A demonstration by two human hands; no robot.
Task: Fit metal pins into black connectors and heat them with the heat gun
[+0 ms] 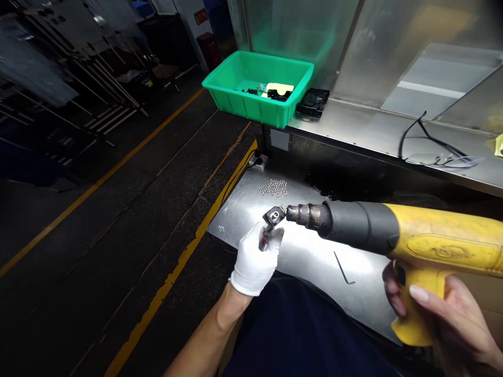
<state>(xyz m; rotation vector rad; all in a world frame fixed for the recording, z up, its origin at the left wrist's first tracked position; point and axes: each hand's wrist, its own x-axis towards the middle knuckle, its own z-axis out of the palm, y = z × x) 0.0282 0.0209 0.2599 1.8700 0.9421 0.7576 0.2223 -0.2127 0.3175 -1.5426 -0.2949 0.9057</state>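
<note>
My left hand (257, 259), in a white glove, is closed around a small black part (274, 215) with a silvery round mark on its top face. My bare right hand (436, 309) grips the handle of a yellow and black heat gun (444, 238). The gun's metal nozzle (308, 215) points left, and its tip is close to the black part. Behind the part, a cluster of small shiny metal pieces (275, 187) lies on the metal table (314, 262). An L-shaped hex key (343, 269) rests on the table, below the gun.
A green bin (251, 107) holding black parts and yellow paper stands on the raised metal shelf (353, 123). Beside it are black parts (313, 102); glasses (440, 152) lie farther right. A power socket (258, 161) sits at the table's back left corner.
</note>
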